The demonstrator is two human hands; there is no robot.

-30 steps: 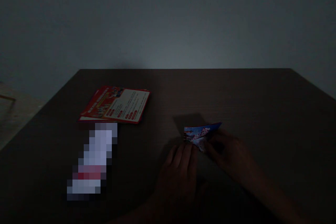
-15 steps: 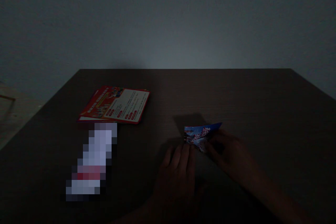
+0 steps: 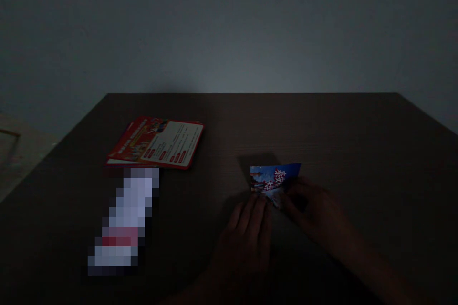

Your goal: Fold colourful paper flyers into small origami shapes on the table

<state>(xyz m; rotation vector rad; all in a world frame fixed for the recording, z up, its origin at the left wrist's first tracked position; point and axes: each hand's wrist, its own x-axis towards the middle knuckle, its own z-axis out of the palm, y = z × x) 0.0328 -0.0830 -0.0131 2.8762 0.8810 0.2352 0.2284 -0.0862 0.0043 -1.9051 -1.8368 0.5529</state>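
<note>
A small blue printed sheet point(image 3: 266, 177) with large white-and-red characters stands bent up from the table, its near part creased. My right hand point(image 3: 315, 205) pinches its right side between thumb and fingers. My left hand point(image 3: 246, 228) lies palm down with its fingers stretched out, and the fingertips touch the sheet's lower left edge. The dim light hides how the left thumb is placed.
On the dark wooden table point(image 3: 229, 119), a stack of red-and-white printed leaflets point(image 3: 161, 143) lies at the left. A pixelated pale oblong object point(image 3: 125, 219) is in front of it. A grey wall point(image 3: 229, 33) rises behind.
The sheet's raised part has opened up a little more and shows more of its print. My left hand has shifted slightly to the right; the right hand has barely moved.
</note>
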